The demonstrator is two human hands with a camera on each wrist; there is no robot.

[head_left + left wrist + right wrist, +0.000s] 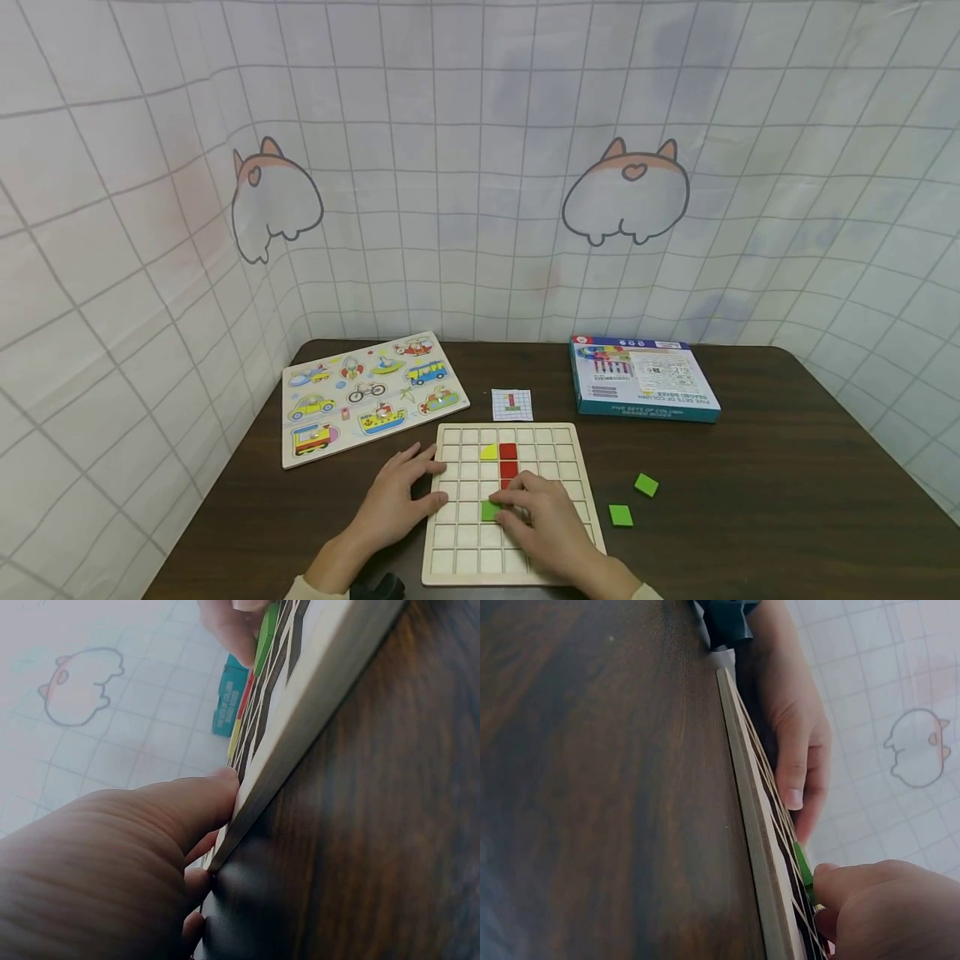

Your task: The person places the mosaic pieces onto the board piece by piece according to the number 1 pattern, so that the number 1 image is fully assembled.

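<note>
A wooden grid board [453, 537] lies on the table with a yellow curved-edge tile [489, 452] and a column of red tiles [508, 451] in its cells. My right hand [551, 525] is over the board, its thumb and index finger pinching a green square tile [489, 511] just below the red column. In the left wrist view that green tile [265, 637] is tilted at the fingertips. My left hand [393, 500] rests against the board's left edge, thumb and fingers spread on the rim.
Two loose green tiles [621, 516] lie right of the board. A small pattern card [512, 405] sits behind it. At the back are a vehicle picture puzzle [375, 396] on the left and a flat blue box [643, 379] on the right. A black object [382, 587] is near my left wrist.
</note>
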